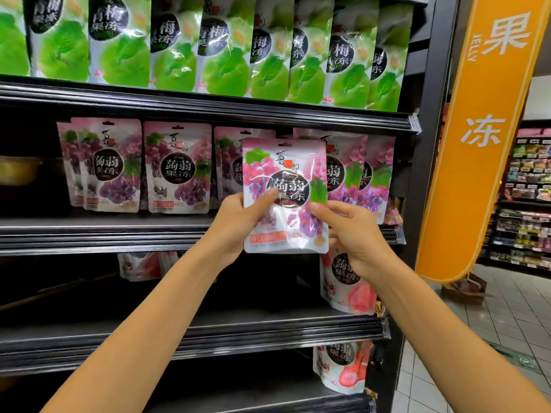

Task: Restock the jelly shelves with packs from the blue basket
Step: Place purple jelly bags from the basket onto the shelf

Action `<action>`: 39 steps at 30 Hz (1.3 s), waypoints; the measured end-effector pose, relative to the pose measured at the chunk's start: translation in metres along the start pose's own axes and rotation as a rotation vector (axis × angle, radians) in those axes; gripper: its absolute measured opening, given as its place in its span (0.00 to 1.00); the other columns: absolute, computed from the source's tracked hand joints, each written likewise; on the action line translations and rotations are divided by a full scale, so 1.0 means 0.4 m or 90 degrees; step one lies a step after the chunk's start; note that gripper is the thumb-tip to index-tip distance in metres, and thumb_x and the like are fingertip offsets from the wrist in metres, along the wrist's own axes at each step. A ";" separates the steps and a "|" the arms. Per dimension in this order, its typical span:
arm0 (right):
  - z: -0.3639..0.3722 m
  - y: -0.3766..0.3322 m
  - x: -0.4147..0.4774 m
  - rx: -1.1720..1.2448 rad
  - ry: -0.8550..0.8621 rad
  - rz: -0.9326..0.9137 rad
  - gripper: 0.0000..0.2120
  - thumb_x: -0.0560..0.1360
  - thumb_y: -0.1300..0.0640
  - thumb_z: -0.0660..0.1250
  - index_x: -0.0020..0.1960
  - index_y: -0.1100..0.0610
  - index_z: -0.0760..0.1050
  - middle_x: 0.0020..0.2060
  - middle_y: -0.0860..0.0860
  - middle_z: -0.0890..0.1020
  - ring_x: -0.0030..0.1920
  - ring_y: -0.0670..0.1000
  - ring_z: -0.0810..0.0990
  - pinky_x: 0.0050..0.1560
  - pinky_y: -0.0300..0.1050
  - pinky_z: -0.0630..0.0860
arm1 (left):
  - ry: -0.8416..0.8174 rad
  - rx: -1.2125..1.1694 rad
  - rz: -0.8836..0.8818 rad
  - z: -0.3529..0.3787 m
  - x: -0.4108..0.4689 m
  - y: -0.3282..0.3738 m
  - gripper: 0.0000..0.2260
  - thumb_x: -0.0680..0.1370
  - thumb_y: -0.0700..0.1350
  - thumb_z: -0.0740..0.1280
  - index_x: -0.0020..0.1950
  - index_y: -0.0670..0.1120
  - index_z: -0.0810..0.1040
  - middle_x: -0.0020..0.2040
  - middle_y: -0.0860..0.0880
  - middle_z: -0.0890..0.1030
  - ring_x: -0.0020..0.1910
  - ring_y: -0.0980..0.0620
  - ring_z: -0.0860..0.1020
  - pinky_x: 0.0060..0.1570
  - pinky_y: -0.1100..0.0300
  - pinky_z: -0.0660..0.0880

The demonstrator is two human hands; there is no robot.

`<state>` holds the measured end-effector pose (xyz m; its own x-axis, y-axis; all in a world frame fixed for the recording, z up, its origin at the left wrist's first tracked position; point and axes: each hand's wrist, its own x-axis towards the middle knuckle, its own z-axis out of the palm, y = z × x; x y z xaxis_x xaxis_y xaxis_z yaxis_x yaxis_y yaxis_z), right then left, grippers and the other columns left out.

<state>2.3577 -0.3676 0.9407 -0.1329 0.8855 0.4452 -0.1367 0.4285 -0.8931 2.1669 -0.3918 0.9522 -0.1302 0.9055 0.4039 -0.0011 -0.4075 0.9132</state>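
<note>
I hold a grape jelly pack, pink and purple with a black round label, upright in front of the middle shelf. My left hand pinches its lower left edge, thumb across the front. My right hand pinches its lower right edge. Behind it hang several matching grape packs in a row along the same shelf. The blue basket is out of view.
Green plum jelly packs fill the top shelf. Peach jelly packs stand at the right end of the lower shelves, whose left parts are dark. An orange jelly sign stands at the right, with a tiled aisle behind it.
</note>
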 end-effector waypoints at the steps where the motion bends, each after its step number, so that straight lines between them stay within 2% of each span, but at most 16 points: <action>1: 0.002 -0.004 0.014 0.012 0.021 0.014 0.06 0.73 0.54 0.74 0.42 0.58 0.83 0.32 0.49 0.84 0.24 0.42 0.78 0.22 0.33 0.70 | 0.017 0.004 -0.004 0.001 0.004 0.009 0.14 0.78 0.54 0.67 0.49 0.42 0.80 0.51 0.44 0.85 0.50 0.49 0.83 0.53 0.54 0.79; 3: 0.003 -0.011 0.043 0.006 0.070 0.025 0.07 0.73 0.53 0.75 0.39 0.56 0.83 0.32 0.47 0.84 0.26 0.41 0.78 0.22 0.33 0.70 | 0.040 0.042 0.050 0.004 0.007 0.018 0.14 0.81 0.53 0.64 0.43 0.44 0.76 0.42 0.50 0.82 0.42 0.55 0.80 0.51 0.61 0.74; 5: 0.004 -0.011 0.073 -0.029 0.099 0.005 0.08 0.73 0.51 0.75 0.37 0.54 0.83 0.37 0.47 0.85 0.35 0.43 0.81 0.28 0.35 0.74 | 0.062 0.117 0.110 0.009 -0.001 0.013 0.09 0.81 0.51 0.63 0.50 0.45 0.73 0.45 0.52 0.74 0.40 0.57 0.74 0.52 0.63 0.67; 7: 0.010 -0.011 0.097 -0.052 0.116 -0.018 0.09 0.73 0.50 0.74 0.39 0.55 0.83 0.42 0.51 0.85 0.44 0.48 0.82 0.39 0.41 0.78 | 0.079 0.234 0.188 0.014 -0.018 -0.008 0.17 0.81 0.49 0.63 0.68 0.48 0.68 0.61 0.55 0.71 0.57 0.59 0.73 0.59 0.64 0.66; 8: 0.016 -0.013 0.105 -0.064 0.127 -0.031 0.10 0.74 0.51 0.74 0.39 0.57 0.83 0.41 0.52 0.84 0.45 0.49 0.81 0.44 0.43 0.77 | 0.077 0.306 0.243 0.018 -0.025 -0.017 0.19 0.81 0.48 0.64 0.72 0.50 0.66 0.67 0.54 0.69 0.65 0.57 0.69 0.65 0.61 0.66; 11: 0.033 -0.012 0.122 -0.083 0.148 -0.070 0.16 0.75 0.51 0.73 0.41 0.66 0.81 0.32 0.54 0.78 0.36 0.49 0.76 0.41 0.41 0.72 | 0.048 0.453 0.322 0.040 -0.041 -0.041 0.18 0.81 0.46 0.64 0.72 0.52 0.70 0.76 0.52 0.63 0.75 0.53 0.59 0.72 0.59 0.56; 14: 0.043 -0.001 0.130 -0.107 0.160 -0.095 0.11 0.75 0.54 0.72 0.39 0.61 0.81 0.25 0.44 0.78 0.27 0.40 0.74 0.30 0.31 0.70 | 0.016 0.506 0.291 0.056 -0.039 -0.067 0.21 0.80 0.45 0.63 0.73 0.54 0.69 0.79 0.52 0.58 0.78 0.52 0.56 0.76 0.53 0.55; 16: 0.043 0.010 0.129 -0.125 0.145 -0.115 0.10 0.76 0.54 0.72 0.45 0.62 0.82 0.27 0.43 0.81 0.28 0.37 0.76 0.31 0.28 0.71 | 0.012 0.553 0.290 0.064 -0.038 -0.082 0.22 0.80 0.45 0.63 0.75 0.53 0.68 0.80 0.51 0.55 0.79 0.52 0.54 0.78 0.48 0.51; 20: 0.024 0.018 0.106 -0.169 0.114 -0.148 0.11 0.75 0.53 0.72 0.56 0.56 0.81 0.41 0.46 0.86 0.43 0.39 0.84 0.44 0.32 0.77 | 0.026 0.591 0.312 0.067 -0.036 -0.101 0.23 0.80 0.45 0.62 0.76 0.55 0.65 0.80 0.52 0.54 0.78 0.54 0.54 0.78 0.50 0.44; 23: 0.006 0.026 0.087 -0.255 0.127 -0.213 0.10 0.74 0.57 0.74 0.54 0.50 0.78 0.39 0.41 0.82 0.39 0.36 0.82 0.39 0.24 0.73 | 0.030 0.606 0.331 0.069 -0.036 -0.107 0.24 0.81 0.45 0.62 0.77 0.55 0.64 0.80 0.52 0.55 0.78 0.54 0.56 0.78 0.50 0.43; 25: -0.004 0.033 0.080 -0.329 0.161 -0.238 0.14 0.73 0.58 0.75 0.58 0.53 0.78 0.39 0.43 0.81 0.38 0.37 0.79 0.40 0.23 0.72 | 0.034 0.607 0.335 0.072 -0.034 -0.110 0.24 0.81 0.45 0.62 0.77 0.55 0.64 0.80 0.51 0.56 0.78 0.54 0.57 0.78 0.50 0.43; 28: -0.010 0.037 0.080 -0.381 0.178 -0.253 0.17 0.72 0.57 0.76 0.60 0.56 0.79 0.37 0.48 0.82 0.38 0.46 0.80 0.42 0.30 0.74 | 0.044 0.622 0.335 0.079 -0.031 -0.115 0.24 0.80 0.45 0.62 0.77 0.54 0.64 0.80 0.50 0.56 0.78 0.53 0.57 0.79 0.49 0.43; 32: -0.008 0.038 0.087 -0.421 0.189 -0.254 0.18 0.72 0.56 0.76 0.61 0.56 0.79 0.36 0.46 0.82 0.34 0.41 0.77 0.46 0.40 0.78 | 0.052 0.644 0.323 0.088 -0.031 -0.122 0.24 0.80 0.45 0.62 0.77 0.54 0.64 0.80 0.50 0.56 0.75 0.53 0.62 0.79 0.49 0.43; 35: -0.008 0.046 0.083 -0.419 0.193 -0.251 0.19 0.72 0.55 0.75 0.62 0.55 0.78 0.36 0.44 0.82 0.35 0.41 0.79 0.46 0.38 0.78 | 0.058 0.657 0.322 0.092 -0.033 -0.127 0.24 0.80 0.45 0.62 0.76 0.54 0.65 0.80 0.50 0.56 0.70 0.52 0.69 0.79 0.50 0.41; 37: -0.008 0.054 0.077 -0.418 0.197 -0.254 0.19 0.73 0.54 0.75 0.62 0.55 0.78 0.37 0.42 0.80 0.36 0.40 0.79 0.43 0.32 0.76 | 0.066 0.670 0.334 0.092 -0.033 -0.131 0.24 0.80 0.45 0.62 0.76 0.54 0.65 0.79 0.51 0.58 0.66 0.52 0.73 0.79 0.50 0.41; 39: -0.007 0.057 0.071 -0.404 0.202 -0.246 0.18 0.74 0.54 0.74 0.62 0.56 0.78 0.39 0.43 0.81 0.38 0.39 0.80 0.44 0.31 0.76 | 0.071 0.641 0.345 0.087 -0.033 -0.137 0.22 0.80 0.44 0.62 0.75 0.53 0.67 0.78 0.53 0.60 0.73 0.50 0.67 0.79 0.51 0.46</action>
<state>2.3538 -0.3322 0.9327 0.1078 0.6214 0.7761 0.4808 0.6507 -0.5877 2.2033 -0.3774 0.8987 0.0412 0.6046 0.7955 0.8686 -0.4152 0.2706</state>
